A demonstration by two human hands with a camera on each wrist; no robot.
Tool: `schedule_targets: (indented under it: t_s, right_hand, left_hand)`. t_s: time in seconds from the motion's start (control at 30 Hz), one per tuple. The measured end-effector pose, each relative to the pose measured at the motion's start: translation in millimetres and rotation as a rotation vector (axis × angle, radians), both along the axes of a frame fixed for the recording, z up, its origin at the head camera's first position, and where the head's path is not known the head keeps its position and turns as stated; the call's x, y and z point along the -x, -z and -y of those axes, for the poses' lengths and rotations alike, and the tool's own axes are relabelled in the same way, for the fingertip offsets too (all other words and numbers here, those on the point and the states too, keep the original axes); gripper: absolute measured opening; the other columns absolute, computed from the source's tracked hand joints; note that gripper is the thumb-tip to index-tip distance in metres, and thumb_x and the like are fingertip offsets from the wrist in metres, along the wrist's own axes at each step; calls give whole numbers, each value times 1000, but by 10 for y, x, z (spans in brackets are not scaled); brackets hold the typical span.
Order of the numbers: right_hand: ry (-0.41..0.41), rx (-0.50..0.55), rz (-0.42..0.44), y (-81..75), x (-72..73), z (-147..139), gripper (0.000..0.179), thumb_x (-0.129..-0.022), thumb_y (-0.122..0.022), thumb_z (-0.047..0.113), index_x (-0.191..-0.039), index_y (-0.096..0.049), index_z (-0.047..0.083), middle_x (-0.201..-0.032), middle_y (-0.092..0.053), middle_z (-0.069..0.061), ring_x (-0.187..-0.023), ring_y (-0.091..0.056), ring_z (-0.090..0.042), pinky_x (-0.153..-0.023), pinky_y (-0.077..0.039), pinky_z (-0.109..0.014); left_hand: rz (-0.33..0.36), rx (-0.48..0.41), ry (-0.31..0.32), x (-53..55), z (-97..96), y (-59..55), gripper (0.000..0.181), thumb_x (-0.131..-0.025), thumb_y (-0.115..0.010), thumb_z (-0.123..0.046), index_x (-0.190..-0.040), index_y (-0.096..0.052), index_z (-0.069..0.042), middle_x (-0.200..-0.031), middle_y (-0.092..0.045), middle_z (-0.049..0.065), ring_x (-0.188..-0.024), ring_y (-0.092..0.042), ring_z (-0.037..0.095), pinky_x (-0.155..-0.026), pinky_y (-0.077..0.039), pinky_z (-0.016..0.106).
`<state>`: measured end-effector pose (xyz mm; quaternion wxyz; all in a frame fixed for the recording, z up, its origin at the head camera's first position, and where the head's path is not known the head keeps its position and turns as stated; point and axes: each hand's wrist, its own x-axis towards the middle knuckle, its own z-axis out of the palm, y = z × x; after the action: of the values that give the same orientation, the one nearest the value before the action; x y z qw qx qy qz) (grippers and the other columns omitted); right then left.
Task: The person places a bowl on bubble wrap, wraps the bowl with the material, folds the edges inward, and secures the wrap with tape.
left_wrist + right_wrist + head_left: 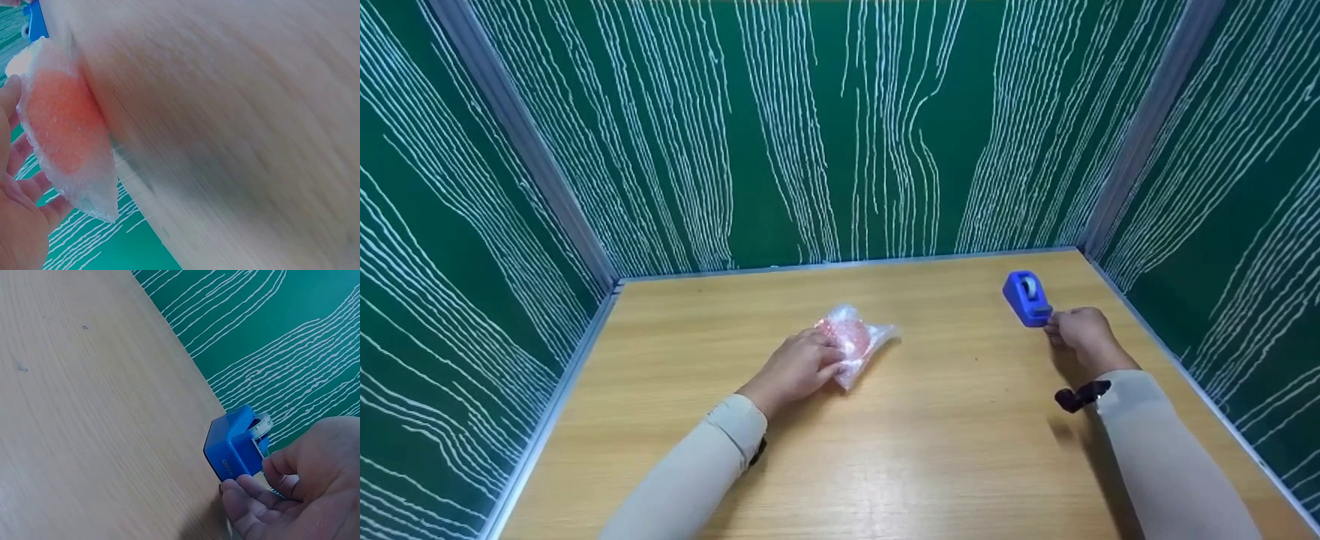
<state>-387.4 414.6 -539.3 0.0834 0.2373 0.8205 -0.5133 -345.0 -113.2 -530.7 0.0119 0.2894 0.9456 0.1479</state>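
Observation:
A reddish-orange item in clear bubble wrap [851, 337] lies on the table left of centre. The left hand [799, 364] holds this package from its left side, thumb near its lower corner. In the left wrist view the thumb touches one edge of the bubble-wrapped package [67, 124] and other fingers reach behind it; their contact there is hidden. Farther right is a blue tape dispenser [1024, 298] with a roll in it. The right hand [1081, 334] pinches its front end. Thumb and fingertips meet the tape dispenser [233, 450] near its cutter; whether they grip tape cannot be seen.
The wooden table [915, 450] is bounded by green panels [765, 225] with white wavy lines. Metal edging [840, 264] runs along the table's back. A dark wrist-worn device [1082, 396] sits at the right cuff.

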Motion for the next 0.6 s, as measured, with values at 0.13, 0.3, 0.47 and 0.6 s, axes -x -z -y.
schedule_targets:
  t_s: [0.13,0.3,0.47,0.6]
  right_hand:
    - [-49,-106,-29,31,2,-37,50,-116,-41,19,-152,-49,-16,-137,-55,-27,-129,-51,-41,-121,-45,-56]
    - [-66,-120,65,38,30,-79,66,-118,-34,21,-170,-24,-17,-169,-38,-38,-149,-40,-50,-138,-30,-68]
    - [-75,-135,119,28,84,-74,69,-120,-30,23,-174,-11,-15,-182,-20,-39,-167,-28,-55,-140,-21,-71]
    - [-77,-156,134,27,105,-41,68,-120,-31,23,-174,-13,-15,-181,-21,-39,-165,-30,-54,-140,-21,-70]
  left_hand:
    - [-47,4,22,-12,-3,-1,37,-113,-71,-44,-139,-83,-20,-147,-76,3,-149,-63,27,-136,-42,51]
    - [-29,6,6,-16,-10,1,39,-113,-69,-44,-141,-82,-21,-152,-75,3,-155,-60,27,-139,-39,52]
    - [3,1,-20,-11,-11,-2,40,-113,-69,-47,-144,-80,-23,-156,-72,1,-158,-57,26,-139,-37,52]
    - [5,-2,-18,-10,-9,-2,40,-113,-69,-47,-144,-81,-24,-155,-73,0,-156,-58,26,-139,-38,52]
